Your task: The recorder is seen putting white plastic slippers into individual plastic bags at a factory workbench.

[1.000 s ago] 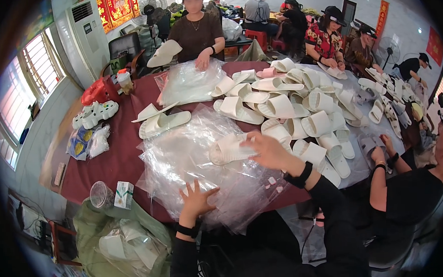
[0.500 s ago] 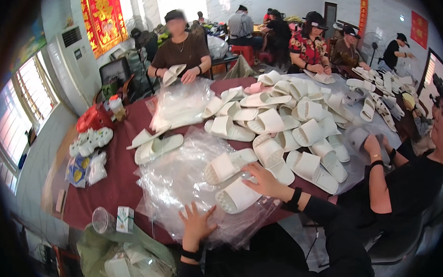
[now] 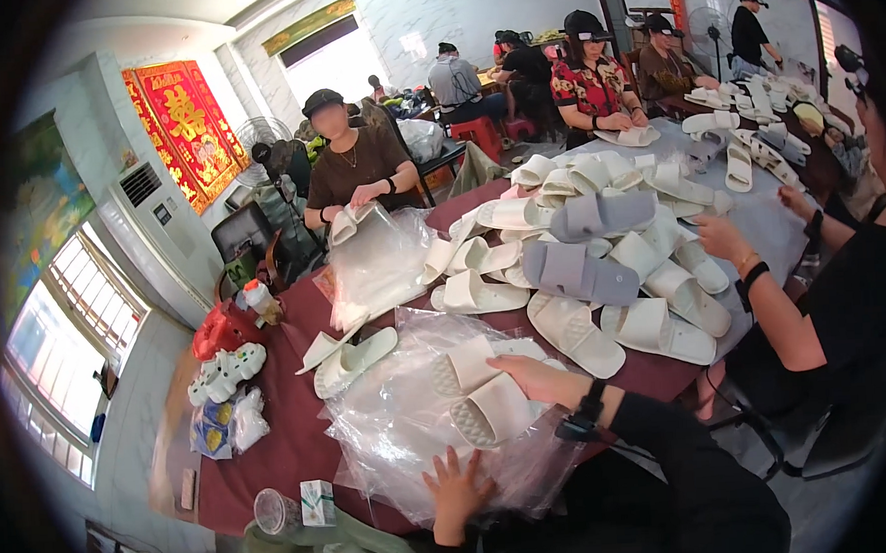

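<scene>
Two cream slippers (image 3: 481,395) lie side by side, soles up, on the heap of clear plastic bags (image 3: 411,428) at the near edge of the desk (image 3: 291,435), which is covered in a dark red cloth. Our right hand (image 3: 536,377) rests on the nearer slipper, its fingers (image 3: 513,365) curled over the edge and gripping it; a black band sits on that wrist. Our left hand (image 3: 457,486) lies flat at the near edge of the bag heap, fingers spread and released, pressing the plastic and holding nothing. Beyond the bags, toward the middle of the desk, we see a large pile of slippers (image 3: 601,238), mostly cream with a few grey ones on top. A loose pair of cream slippers (image 3: 352,353) lies just left of the bag heap. Near the left edge sit a white bundle (image 3: 226,373) and a red bag (image 3: 220,330). At the near left corner stand a clear cup (image 3: 272,510) and a small box (image 3: 317,501). A person (image 3: 357,171) across the desk holds a slipper over another bag, and another person's hand (image 3: 716,237) reaches toward the pile from the right.
</scene>
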A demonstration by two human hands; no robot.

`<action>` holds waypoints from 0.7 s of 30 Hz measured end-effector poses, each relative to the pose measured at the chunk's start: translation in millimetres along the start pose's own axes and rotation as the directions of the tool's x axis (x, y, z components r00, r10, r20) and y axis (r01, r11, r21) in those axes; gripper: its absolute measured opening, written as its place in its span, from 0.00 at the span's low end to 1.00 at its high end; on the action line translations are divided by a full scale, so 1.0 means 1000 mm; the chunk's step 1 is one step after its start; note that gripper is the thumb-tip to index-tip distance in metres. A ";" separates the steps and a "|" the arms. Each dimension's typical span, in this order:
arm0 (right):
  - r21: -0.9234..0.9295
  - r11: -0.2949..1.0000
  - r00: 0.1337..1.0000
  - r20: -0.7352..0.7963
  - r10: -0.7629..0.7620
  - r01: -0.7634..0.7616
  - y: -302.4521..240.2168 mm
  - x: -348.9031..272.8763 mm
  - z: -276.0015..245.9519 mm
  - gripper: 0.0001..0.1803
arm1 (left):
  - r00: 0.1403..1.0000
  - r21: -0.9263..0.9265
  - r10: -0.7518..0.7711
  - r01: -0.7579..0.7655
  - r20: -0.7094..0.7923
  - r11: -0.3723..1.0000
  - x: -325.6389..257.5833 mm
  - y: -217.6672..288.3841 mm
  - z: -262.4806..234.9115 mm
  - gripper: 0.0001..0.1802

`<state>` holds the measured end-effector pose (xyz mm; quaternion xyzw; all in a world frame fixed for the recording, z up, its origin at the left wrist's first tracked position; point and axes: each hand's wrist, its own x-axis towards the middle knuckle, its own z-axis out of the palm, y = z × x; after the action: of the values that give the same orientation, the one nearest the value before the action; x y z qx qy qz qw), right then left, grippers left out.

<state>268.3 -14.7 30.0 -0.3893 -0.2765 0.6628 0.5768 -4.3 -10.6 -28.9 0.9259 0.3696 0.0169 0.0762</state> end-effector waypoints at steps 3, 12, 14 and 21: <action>0.236 0.969 0.991 0.100 -0.093 0.067 -0.016 -0.045 0.032 0.28 | 0.999 0.015 0.024 -0.024 0.024 1.000 0.004 -0.006 0.009 0.37; 0.496 0.730 0.876 -0.159 -0.456 0.470 -0.038 -0.147 0.025 0.26 | 0.998 -0.018 0.002 -0.001 0.058 1.000 0.008 0.010 -0.009 0.37; 0.340 0.812 0.881 -0.188 -0.434 0.474 -0.031 -0.162 0.029 0.26 | 0.999 -0.028 -0.028 0.029 0.044 0.999 0.010 0.010 -0.006 0.37; 0.114 0.979 0.972 -0.184 -0.144 0.167 0.004 -0.195 0.040 0.20 | 0.973 0.092 0.176 -0.163 -0.148 0.982 0.034 0.012 -0.015 0.36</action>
<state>239.4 -203.6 86.9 -0.3850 -0.2113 0.5951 0.6730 26.7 6.4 -12.7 0.9522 0.2943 0.0810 0.0084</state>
